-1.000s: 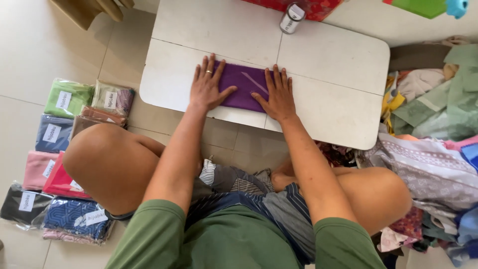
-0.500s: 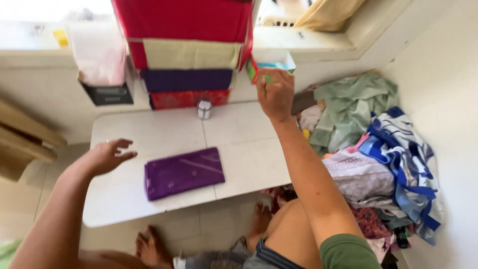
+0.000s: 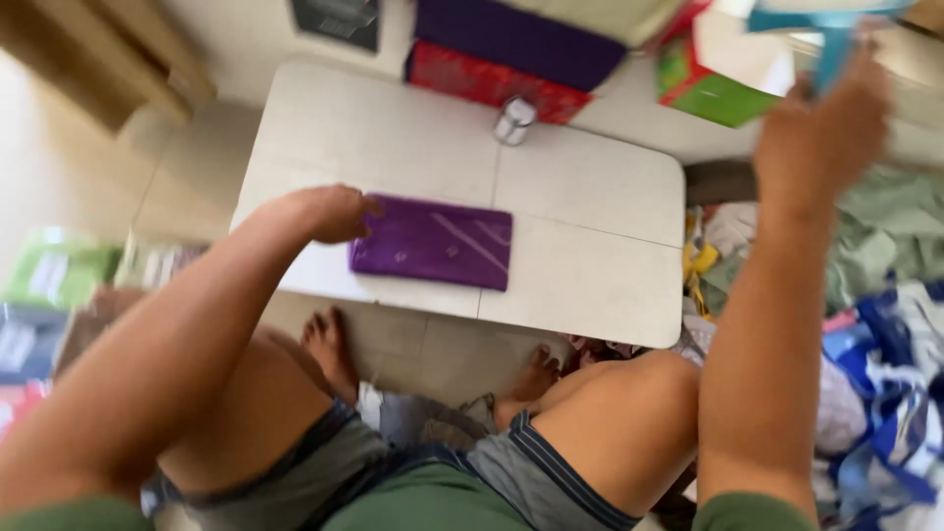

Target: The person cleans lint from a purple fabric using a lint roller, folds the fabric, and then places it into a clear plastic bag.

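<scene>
While I watch from the head camera, everything reads best as a list.

Left hand: my left hand (image 3: 329, 211) rests at the left edge of the folded purple cloth (image 3: 433, 242), fingers curled loosely, touching the fabric rather than gripping it; I judge it is there to keep the fold from sliding or springing open.

Right hand: my right hand (image 3: 821, 133) is raised far to the right, closed around the lower end of a light blue object (image 3: 831, 44); motion blur hides what the object is, so I cannot tell more than its colour and that the fingers wrap it.

Purple cloth: it lies flat near the middle of the white counter (image 3: 590, 275), toward the near edge, folded into a neat rectangle with pale diagonal lines on its right half; flat and squared, it looks kept tidy on the bare surface.

Counter: a low white folding top, with a seam running across it, set over my crossed legs so both arms reach it while I sit on the floor.

Small tin: a silvery can (image 3: 513, 120) stands upright at the far side, well apart from the cloth, out of the way of the folding area.

Far stack: red and dark purple folded fabrics (image 3: 492, 59) pile just beyond the counter's far edge.

Right heap: loose green and blue-white cloths (image 3: 885, 295) lie crumpled on the floor, unsorted.

Left floor: bagged folded cloths (image 3: 59, 285) sit blurred on the tiles, apart from the heap.
</scene>
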